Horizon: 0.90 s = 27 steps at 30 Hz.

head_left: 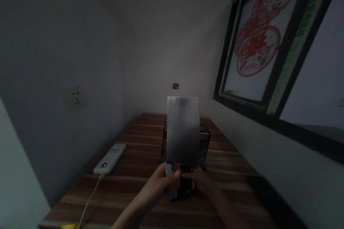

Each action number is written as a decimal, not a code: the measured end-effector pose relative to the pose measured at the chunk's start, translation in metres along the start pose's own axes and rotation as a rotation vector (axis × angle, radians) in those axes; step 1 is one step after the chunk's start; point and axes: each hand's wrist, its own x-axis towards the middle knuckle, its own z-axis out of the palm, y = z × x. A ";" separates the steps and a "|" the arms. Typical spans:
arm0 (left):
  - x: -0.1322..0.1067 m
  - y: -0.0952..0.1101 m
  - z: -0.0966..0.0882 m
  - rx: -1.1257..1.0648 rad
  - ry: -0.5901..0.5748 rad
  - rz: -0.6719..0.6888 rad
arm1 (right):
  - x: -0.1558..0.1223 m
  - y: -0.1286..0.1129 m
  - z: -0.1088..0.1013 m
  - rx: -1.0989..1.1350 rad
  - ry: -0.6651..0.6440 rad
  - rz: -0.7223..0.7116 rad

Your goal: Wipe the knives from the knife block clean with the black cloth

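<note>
A cleaver with a broad grey blade (pixel 183 130) stands upright, blade pointing up, over a wooden table (pixel 150 143). My left hand (pixel 161 182) is closed round the cleaver's dark handle just below the blade. My right hand (pixel 200 180) is closed on the handle from the right side. Behind the blade stands a dark wire rack (pixel 205 139), mostly hidden by it. The room is dim.
A white power bank (pixel 109 159) lies on the table's left side with a cable (pixel 90 200) running toward the near edge. A wall socket (pixel 76 97) is on the left wall. A window with a red paper cutting (pixel 254 39) fills the right wall.
</note>
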 end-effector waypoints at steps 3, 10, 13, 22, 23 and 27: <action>-0.013 -0.015 -0.005 -0.065 -0.096 0.040 | -0.004 0.001 -0.002 0.157 0.120 0.011; -0.041 -0.053 -0.013 -0.064 0.117 -0.044 | -0.047 -0.011 -0.003 0.506 0.282 0.038; -0.051 -0.066 -0.019 -0.028 0.205 -0.082 | -0.067 -0.009 -0.006 0.634 0.454 0.004; -0.049 -0.074 -0.027 0.169 0.040 -0.141 | -0.088 -0.028 0.012 0.403 0.975 -0.536; -0.046 -0.073 -0.026 0.193 0.031 -0.140 | -0.089 -0.032 0.017 0.253 1.018 -0.629; -0.037 -0.074 -0.025 0.207 0.007 -0.132 | -0.093 -0.038 0.033 -0.575 0.671 -0.775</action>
